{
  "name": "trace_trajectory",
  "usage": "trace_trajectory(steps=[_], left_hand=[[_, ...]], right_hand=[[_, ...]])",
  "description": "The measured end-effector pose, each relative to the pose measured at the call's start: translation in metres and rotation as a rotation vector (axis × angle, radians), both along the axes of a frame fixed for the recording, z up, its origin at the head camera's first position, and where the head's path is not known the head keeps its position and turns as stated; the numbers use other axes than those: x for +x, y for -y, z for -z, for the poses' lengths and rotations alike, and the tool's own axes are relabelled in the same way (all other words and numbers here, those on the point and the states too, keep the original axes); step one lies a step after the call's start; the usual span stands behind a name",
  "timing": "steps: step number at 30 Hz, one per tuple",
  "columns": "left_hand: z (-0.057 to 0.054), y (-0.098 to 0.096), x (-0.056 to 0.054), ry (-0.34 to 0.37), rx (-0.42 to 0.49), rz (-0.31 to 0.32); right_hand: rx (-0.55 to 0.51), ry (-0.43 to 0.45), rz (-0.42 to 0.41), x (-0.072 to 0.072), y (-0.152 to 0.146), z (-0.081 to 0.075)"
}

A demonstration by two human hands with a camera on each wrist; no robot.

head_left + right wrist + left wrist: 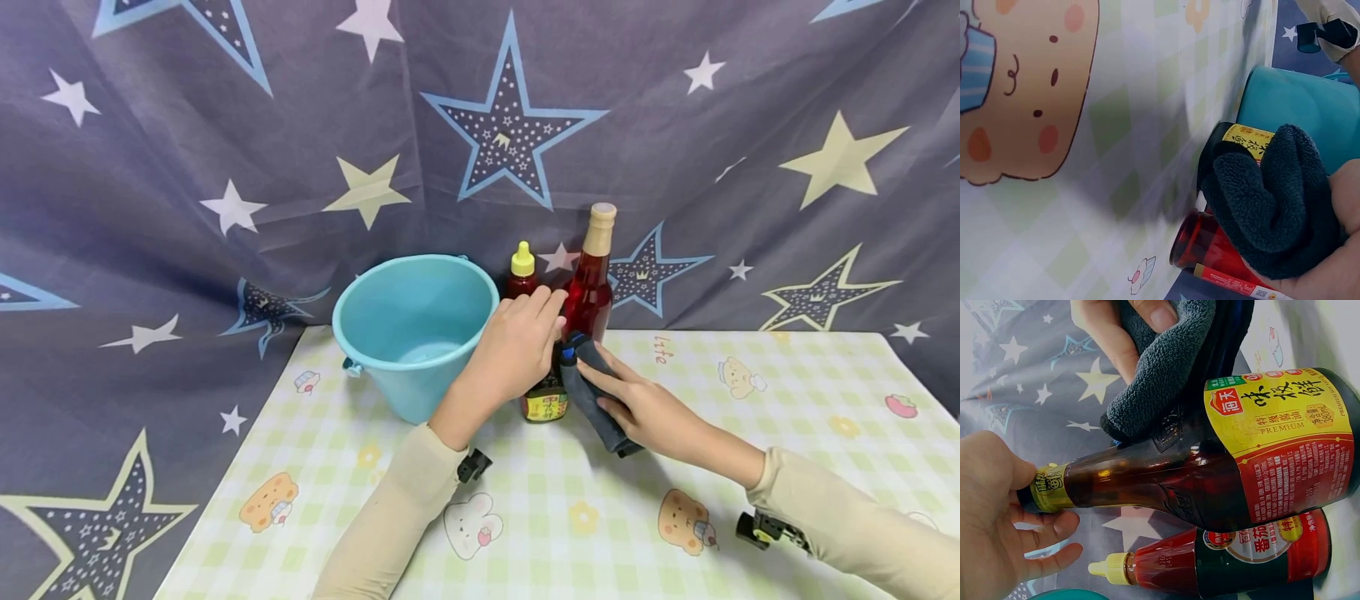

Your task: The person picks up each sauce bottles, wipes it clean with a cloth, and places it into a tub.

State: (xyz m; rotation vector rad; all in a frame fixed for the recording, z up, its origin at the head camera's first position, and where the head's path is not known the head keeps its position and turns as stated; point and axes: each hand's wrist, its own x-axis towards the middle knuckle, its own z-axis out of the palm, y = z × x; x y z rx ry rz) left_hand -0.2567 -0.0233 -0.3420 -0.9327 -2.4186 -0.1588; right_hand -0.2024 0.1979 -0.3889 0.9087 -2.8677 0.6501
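Observation:
A dark soy sauce bottle (1179, 481) with a yellow and red label stands on the table. My left hand (513, 346) pinches it at the capped top, thumb on one side and fingers on the other. My right hand (652, 412) holds a folded dark grey-blue towel (588, 392) against the bottle's side, covering part of its shoulder. In the right wrist view the towel (1272, 206) hides most of the bottle. Close behind stand a tomato sauce bottle (1229, 562) with a yellow nozzle cap and a tall red glass bottle (588, 292) with a tan top.
A light blue bucket (412, 383) stands left of the bottles, beside my left forearm. The table has a green checked cloth (540, 542) with cartoon prints. Behind its back edge hangs a grey curtain (675, 167) with stars.

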Motion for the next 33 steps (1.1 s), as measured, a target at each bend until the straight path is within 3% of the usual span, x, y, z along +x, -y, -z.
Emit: trace_trajectory(steps=[10,22,33], left_hand=[[-0.0020,-0.0012,-0.0019,-0.041,0.007,-0.004],[-0.0047,-0.0011,-0.0017,-0.031,0.018,-0.009],[-0.0017,-0.0017,0.0037,-0.013,0.012,-0.010]], right_hand=[[-0.027,0.027,-0.002,-0.0006,-0.0022,0.0024],[-0.029,0.034,-0.007,-0.0039,-0.0017,0.0008],[-0.047,0.047,0.005,0.0050,0.0001,0.0059]])
